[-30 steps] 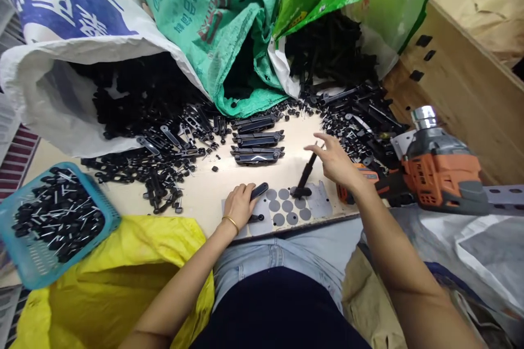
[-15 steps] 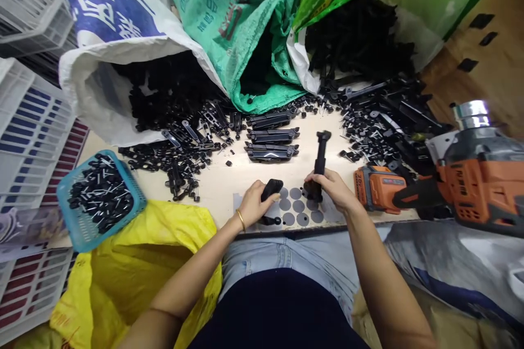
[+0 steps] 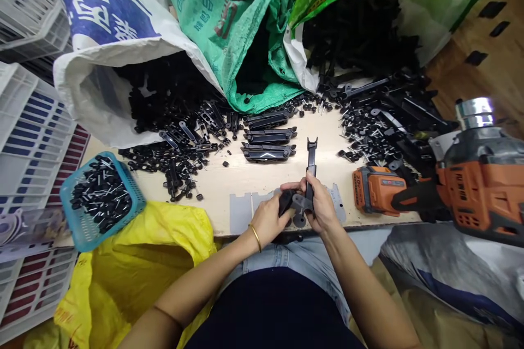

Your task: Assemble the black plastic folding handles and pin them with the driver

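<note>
Near the front edge of the table my two hands are close together. My left hand point(image 3: 269, 219) is closed round a short black plastic piece point(image 3: 285, 200). My right hand point(image 3: 321, 204) grips a long black plastic arm point(image 3: 311, 158), forked at its far end and pointing away from me. The lower end of the arm is beside the short piece; whether they touch I cannot tell. Under the hands lies a grey sheet with round marks point(image 3: 240, 212), mostly covered. Beyond them several assembled black folding parts point(image 3: 268, 151) lie in a stack of rows.
Loose black knobs with metal pins point(image 3: 180, 177) lie left, more pinned parts point(image 3: 362, 131) right. A blue basket point(image 3: 137, 196) stands at left, a yellow sack point(image 3: 196, 223) below. An orange power tool point(image 3: 483, 191) with its battery point(image 3: 379, 190) lies right. Open sacks point(image 3: 262, 101) line the back.
My hands have come together over the grey sheet. The long arm has turned and moved slightly left and nearer to me, and the short piece has moved right.
</note>
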